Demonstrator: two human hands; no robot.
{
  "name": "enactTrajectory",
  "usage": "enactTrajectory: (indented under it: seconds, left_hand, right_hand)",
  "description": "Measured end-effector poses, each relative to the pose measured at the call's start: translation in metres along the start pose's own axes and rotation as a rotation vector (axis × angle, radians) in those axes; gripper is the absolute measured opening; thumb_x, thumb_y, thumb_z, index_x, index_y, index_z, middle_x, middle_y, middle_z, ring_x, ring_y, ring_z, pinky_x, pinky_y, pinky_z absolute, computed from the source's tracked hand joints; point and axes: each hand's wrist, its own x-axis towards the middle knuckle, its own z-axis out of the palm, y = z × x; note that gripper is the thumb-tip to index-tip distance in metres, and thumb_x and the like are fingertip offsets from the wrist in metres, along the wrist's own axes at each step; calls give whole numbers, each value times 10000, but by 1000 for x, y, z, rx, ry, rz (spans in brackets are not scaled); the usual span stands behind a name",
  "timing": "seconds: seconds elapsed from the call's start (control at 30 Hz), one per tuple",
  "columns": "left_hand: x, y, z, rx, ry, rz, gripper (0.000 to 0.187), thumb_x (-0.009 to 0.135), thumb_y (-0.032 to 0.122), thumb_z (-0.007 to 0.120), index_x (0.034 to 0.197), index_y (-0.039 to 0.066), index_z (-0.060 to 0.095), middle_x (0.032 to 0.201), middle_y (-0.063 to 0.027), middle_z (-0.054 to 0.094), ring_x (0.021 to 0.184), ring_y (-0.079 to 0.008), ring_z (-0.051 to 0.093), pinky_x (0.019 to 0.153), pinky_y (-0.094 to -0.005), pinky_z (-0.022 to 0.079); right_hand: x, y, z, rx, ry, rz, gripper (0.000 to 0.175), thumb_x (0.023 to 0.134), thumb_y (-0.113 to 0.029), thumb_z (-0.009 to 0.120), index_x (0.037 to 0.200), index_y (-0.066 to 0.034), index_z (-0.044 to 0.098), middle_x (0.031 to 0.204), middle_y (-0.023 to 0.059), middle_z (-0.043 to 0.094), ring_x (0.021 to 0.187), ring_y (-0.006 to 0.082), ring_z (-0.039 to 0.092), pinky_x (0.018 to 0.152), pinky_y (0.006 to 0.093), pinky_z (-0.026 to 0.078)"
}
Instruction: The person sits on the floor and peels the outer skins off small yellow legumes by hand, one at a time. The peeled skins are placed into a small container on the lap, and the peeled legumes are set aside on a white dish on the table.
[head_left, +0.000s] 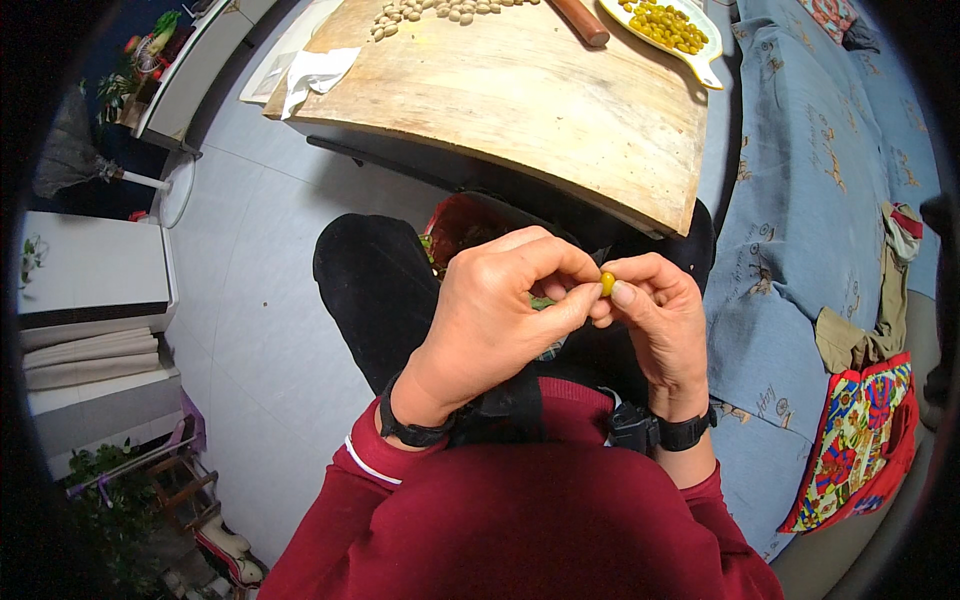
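Note:
Between my fingertips is a small yellow-green ginkgo kernel (607, 283). My left hand (502, 307) pinches it from one side with thumb and forefinger. From the other side, my right hand (656, 307) has its thumb and fingertips on it too. Both hands are above my lap, just off the near edge of a wooden board (525, 97). More yellow kernels (667, 30) lie on a white handled dish (709, 73) at the board's far right. Whole pale ginkgo nuts (454, 9) are spread along the far side of the board.
A brown wooden handle (581, 21) lies between nuts and dish; its far end is cut off. White tissue (319, 75) sits at the board's left corner. Below my hands is a red-lined bin (461, 221), partly hidden. A sofa with a blue cover (795, 187) stands at right.

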Motion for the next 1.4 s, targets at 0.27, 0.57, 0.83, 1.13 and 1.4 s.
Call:
enactTrajectory:
  seconds: [0.27,0.57,0.83,1.13,1.4]
  left_hand:
    - [2,-7,2,107,33,60,44,789,-12,703,818,-11,669,770,-58,652,662,-111,622,606,-240,495]
    - [4,-30,-7,335,85,36,169,782,-23,646,940,38,651,868,-107,653,741,-282,661,661,-355,527]
    - [6,-21,-4,90,129,93,135,828,-11,671,960,15,677,912,-98,665,761,-187,669,667,-281,528]
    - [3,-7,8,-45,37,0,117,849,30,722,953,-19,698,899,-88,708,797,-139,678,717,-256,536]
    - [5,-8,8,7,30,12,96,857,50,709,937,1,688,831,-89,713,736,-133,702,633,-256,546]
  right_hand:
    - [0,1,-4,47,-39,41,240,936,-50,650,1160,35,643,986,159,720,801,158,710,716,254,593]
    - [2,-1,-6,69,-43,107,303,985,-135,602,1241,27,603,1010,176,718,797,155,713,703,249,593]
    - [5,-1,-5,142,-62,113,323,993,-145,594,1270,20,572,990,136,709,793,135,697,709,230,577]
    - [7,5,-9,267,-126,96,229,998,-142,584,1170,8,578,931,132,705,762,146,695,664,230,572]
    - [8,5,-8,232,-118,125,213,1002,-163,581,1108,19,613,918,134,715,725,152,700,650,238,581]
